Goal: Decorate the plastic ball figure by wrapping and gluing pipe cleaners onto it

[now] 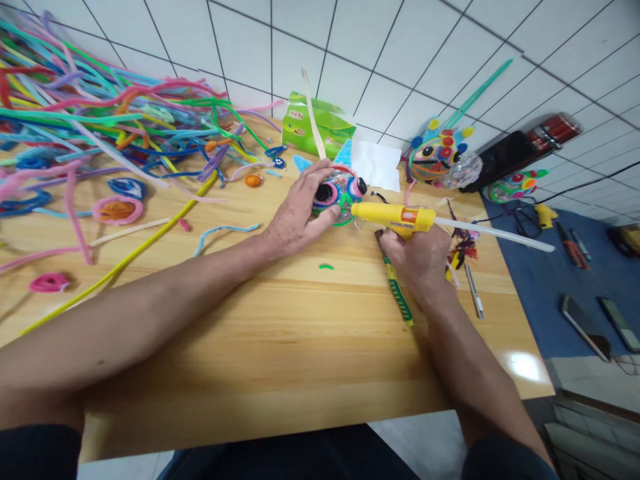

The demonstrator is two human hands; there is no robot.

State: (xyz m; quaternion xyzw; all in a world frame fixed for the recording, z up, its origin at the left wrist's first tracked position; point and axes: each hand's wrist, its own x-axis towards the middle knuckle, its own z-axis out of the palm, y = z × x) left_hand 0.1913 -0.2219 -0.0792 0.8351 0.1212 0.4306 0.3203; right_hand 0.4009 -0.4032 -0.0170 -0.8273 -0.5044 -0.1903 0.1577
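My left hand [303,210] is wrapped around the left side of a colourful craft figure [345,190], which has black round eyes with pink and blue rings. In my right hand [423,257] is a yellow glue gun [393,215], a long clear glue stick [500,235] sticking out of its back. The gun's nozzle points left and is at the figure's right side; whether they touch is unclear. Just below the gun lies a green-handled tool [399,293]. A small green piece [327,267] rests on the wooden table [260,360] between my forearms.
Many pipe cleaners [120,127] pile up at the left. Behind the figure are a green packet [317,127] and white paper [376,165]. Another decorated figure [433,157] stands at the back right. A pen [474,291] lies right of my hand; phones [585,327] lie on blue cloth.
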